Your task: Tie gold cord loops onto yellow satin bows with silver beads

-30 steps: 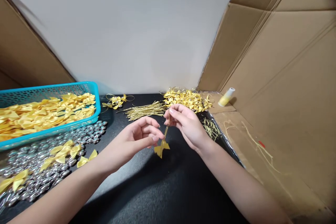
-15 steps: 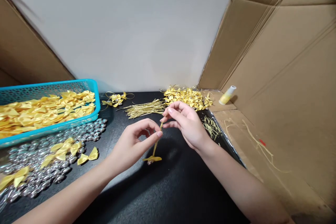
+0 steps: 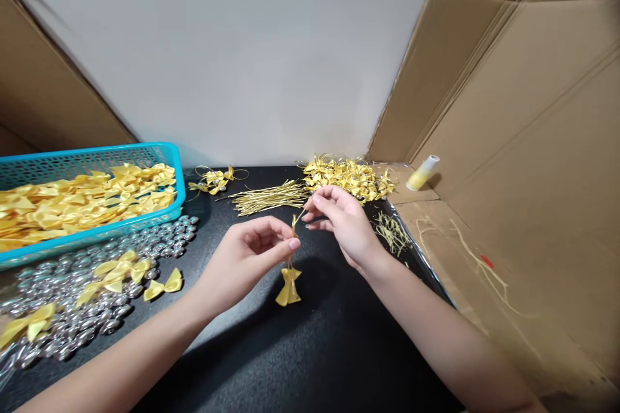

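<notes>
Hanging at frame centre: yellow bow (image 3: 289, 285) on gold cord (image 3: 294, 222). Left hand (image 3: 247, 255) pinches cord thumb-to-forefinger; right hand (image 3: 346, 226) pinches upper end, other fingers loose. Risk: thin cord slips pinch, bow drops.

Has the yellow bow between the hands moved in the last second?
Yes: the yellow bow hangs slightly lower and left, farther from the gold cord bundle.

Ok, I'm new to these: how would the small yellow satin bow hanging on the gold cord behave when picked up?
Probably light: the small yellow satin bow dangles from a gold cord pinched between left hand and right hand. Likely floppy, since its wings droop. Flat, so unlikely to roll.
</notes>
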The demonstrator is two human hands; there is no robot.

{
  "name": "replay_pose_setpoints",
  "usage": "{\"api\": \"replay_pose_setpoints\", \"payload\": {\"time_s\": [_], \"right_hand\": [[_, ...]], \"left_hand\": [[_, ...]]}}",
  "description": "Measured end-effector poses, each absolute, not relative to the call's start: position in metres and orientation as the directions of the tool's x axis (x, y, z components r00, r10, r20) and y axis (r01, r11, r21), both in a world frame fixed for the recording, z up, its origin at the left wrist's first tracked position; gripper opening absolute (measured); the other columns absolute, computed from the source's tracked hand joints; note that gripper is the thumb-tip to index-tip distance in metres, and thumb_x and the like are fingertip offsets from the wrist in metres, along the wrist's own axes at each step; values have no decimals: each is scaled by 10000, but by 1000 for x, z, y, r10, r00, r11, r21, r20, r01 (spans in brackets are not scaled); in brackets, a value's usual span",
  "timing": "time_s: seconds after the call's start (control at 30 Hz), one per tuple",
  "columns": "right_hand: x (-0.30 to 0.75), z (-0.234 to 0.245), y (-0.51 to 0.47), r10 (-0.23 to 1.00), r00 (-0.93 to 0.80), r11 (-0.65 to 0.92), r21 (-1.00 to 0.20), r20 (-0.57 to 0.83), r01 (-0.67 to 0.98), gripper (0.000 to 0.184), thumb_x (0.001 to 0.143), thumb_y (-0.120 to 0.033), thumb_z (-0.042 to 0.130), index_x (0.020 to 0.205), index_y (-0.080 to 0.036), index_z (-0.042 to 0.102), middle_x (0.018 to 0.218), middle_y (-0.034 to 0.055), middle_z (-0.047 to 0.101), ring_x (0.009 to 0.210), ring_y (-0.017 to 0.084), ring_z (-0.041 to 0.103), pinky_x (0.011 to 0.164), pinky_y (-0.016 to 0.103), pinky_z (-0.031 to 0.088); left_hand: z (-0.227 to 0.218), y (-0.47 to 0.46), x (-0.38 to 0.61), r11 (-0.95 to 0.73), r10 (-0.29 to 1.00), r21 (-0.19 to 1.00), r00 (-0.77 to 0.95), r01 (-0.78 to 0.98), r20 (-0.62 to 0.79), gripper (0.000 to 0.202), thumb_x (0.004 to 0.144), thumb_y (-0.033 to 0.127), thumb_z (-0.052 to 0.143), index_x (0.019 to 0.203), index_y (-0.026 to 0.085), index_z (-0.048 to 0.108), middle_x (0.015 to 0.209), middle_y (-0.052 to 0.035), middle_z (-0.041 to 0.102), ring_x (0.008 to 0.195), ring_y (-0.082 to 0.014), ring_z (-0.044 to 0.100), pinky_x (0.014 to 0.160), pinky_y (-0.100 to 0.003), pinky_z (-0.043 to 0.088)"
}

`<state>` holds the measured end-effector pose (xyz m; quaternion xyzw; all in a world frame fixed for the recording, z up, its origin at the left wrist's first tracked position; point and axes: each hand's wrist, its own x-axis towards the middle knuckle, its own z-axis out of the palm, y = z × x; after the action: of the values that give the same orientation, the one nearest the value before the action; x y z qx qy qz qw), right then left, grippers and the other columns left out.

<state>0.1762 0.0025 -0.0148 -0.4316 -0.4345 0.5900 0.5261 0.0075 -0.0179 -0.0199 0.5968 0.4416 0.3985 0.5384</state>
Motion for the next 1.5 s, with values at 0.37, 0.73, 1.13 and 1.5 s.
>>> {"api": "replay_pose_setpoints", "payload": {"time_s": [0.37,0.73,1.13,1.5], "right_hand": [[175,-32,14,992,-99,-93,-984,-78,-150,111,854,-257,577,788,-195,512,770,-40,611,570,63,607,535,189,463],[181,-47,11,953,-150,282,-954,265,107,132,821,-332,616,790,-205,597,801,3,644,768,153,597,761,319,478],[189,-88,-31,972,-235,-32,-998,-20,-50,147,779,-336,684,771,-203,623,770,10,669,747,165,593,774,326,457],[214,-95,-27,930,-296,-353,-744,-215,-567,201,747,-284,692,721,-185,519,645,-48,482,616,95,461,633,228,384]], "left_hand": [[-29,-9,6,168,903,985,397,23,-163,199,691,339,801,693,162,710,586,2,636,541,-115,556,558,-237,455],[-37,0,6,358,919,905,261,-231,-297,335,612,361,866,732,150,636,605,35,619,536,-100,600,549,-219,485],[-84,-14,11,380,898,878,343,-291,-275,307,709,344,826,899,159,671,592,57,547,476,-53,454,483,-180,396],[-101,-26,6,507,831,749,472,-426,-294,248,776,366,765,909,183,662,552,97,271,485,-55,190,438,-137,243]]}}
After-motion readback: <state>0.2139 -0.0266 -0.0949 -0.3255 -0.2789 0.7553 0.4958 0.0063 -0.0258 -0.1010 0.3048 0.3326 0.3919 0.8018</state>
